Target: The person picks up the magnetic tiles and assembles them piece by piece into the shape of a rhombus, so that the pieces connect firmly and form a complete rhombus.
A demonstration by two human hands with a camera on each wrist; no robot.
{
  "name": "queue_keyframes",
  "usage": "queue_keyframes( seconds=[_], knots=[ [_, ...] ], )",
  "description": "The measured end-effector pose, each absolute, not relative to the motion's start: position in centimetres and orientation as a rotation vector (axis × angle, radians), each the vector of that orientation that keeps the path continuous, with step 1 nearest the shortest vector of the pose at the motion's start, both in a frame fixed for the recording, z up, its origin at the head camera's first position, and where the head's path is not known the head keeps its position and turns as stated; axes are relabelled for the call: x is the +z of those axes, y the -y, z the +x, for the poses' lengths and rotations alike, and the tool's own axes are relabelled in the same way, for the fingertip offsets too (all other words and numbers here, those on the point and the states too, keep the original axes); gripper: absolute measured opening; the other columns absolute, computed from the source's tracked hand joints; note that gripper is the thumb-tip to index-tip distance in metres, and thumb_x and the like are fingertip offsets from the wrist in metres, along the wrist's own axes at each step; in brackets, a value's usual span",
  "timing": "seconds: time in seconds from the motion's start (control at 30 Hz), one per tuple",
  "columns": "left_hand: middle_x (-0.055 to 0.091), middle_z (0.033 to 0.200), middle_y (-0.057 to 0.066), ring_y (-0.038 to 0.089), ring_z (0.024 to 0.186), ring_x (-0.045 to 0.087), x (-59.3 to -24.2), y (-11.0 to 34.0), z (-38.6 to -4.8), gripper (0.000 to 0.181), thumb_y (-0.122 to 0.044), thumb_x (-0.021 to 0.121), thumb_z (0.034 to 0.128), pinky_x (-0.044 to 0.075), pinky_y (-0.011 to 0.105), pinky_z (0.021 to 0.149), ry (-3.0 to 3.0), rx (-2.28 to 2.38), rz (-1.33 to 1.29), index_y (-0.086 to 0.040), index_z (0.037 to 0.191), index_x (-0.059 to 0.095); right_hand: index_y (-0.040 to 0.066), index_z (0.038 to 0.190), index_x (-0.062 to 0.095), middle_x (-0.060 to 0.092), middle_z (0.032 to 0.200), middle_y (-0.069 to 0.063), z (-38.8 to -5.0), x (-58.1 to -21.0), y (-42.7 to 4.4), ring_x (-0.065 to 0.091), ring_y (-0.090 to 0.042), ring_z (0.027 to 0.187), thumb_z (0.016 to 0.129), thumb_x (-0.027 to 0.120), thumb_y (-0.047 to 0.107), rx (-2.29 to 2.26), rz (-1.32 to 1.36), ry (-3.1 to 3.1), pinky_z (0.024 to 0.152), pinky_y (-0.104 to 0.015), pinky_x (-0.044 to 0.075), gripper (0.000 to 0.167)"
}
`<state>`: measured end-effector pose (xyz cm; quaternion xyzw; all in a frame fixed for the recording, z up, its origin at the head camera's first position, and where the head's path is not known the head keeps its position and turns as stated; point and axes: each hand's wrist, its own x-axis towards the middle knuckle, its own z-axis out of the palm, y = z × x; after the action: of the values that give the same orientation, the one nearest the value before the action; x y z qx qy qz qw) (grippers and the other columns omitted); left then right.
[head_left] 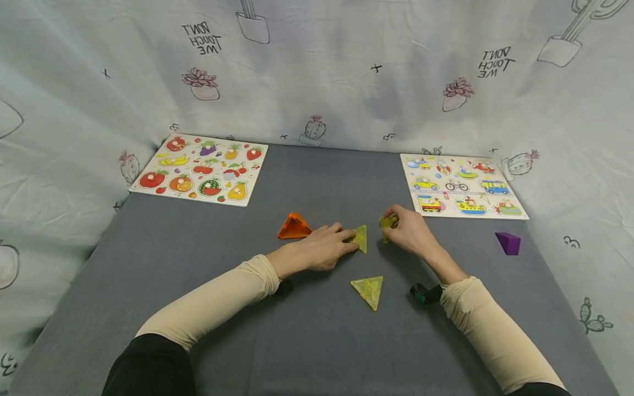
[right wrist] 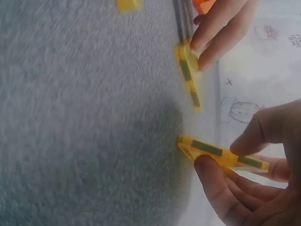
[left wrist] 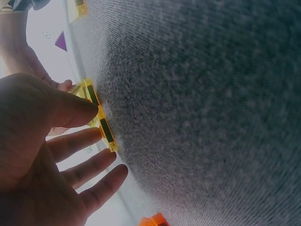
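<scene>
My left hand [head_left: 324, 246] pinches a yellow translucent triangular magnetic tile [head_left: 362, 238] near the table's middle. In the left wrist view the thumb lies along that tile's edge [left wrist: 106, 131], and the other fingers are spread. A second yellow triangular tile [right wrist: 211, 149] is gripped between the thumb and fingers of my right hand [head_left: 412, 234], tilted. Dark strips show inside its edge. A gap separates the two held tiles. Nearer to me, a third yellow triangular tile [head_left: 370, 291] lies flat on the grey table. Just beyond the left hand stands an orange triangular form [head_left: 294, 226].
A fruit puzzle board [head_left: 204, 169] lies at the back left, a vehicle puzzle board [head_left: 463, 187] at the back right. On the right side sits a purple block [head_left: 508, 243]. A printed white cloth [head_left: 317, 71] hangs behind the grey tabletop [head_left: 297, 346].
</scene>
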<state>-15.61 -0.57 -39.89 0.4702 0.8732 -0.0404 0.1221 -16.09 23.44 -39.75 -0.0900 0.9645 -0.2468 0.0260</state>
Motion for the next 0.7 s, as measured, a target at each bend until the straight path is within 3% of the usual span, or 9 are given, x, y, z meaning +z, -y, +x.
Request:
queue_keyframes(
  seconds=[0.2,0.47,0.7],
  knots=[
    [0.033,0.159,0.002,0.027,0.139,0.039,-40.0,0.3,-15.6,0.044,-0.020,0.040,0.1060,0.044,0.044,0.106,-2.550,-0.147,1.362,-0.028,0.149,0.041,0.003,0.110,0.065,0.070,0.094,-0.015,-15.7,-39.5,-22.6,0.064,-0.022,0.076,0.079,0.066,0.012,-0.806,-0.359,-2.920,0.064,-0.034,0.051,0.033],
    [0.033,0.158,0.004,0.028,0.137,0.040,-40.0,0.1,-15.5,0.044,-0.021,0.041,0.1056,0.044,0.044,0.106,-2.551,-0.164,1.381,-0.027,0.150,0.041,0.005,0.114,0.065,0.071,0.107,-0.017,-15.4,-39.8,-22.0,0.070,-0.026,0.088,0.083,0.065,0.010,-0.890,-0.454,-2.846,0.072,-0.039,0.057,0.032],
    [0.033,0.158,0.004,0.028,0.137,0.040,-40.3,0.0,-15.4,0.047,-0.021,0.044,0.1048,0.044,0.043,0.106,-2.551,-0.191,1.386,-0.027,0.151,0.038,0.001,0.133,0.057,0.071,0.101,-0.016,-15.1,-40.4,-21.7,0.069,-0.024,0.083,0.086,0.069,0.017,-0.888,-0.468,-2.855,0.070,-0.038,0.056,0.050]
  ],
)
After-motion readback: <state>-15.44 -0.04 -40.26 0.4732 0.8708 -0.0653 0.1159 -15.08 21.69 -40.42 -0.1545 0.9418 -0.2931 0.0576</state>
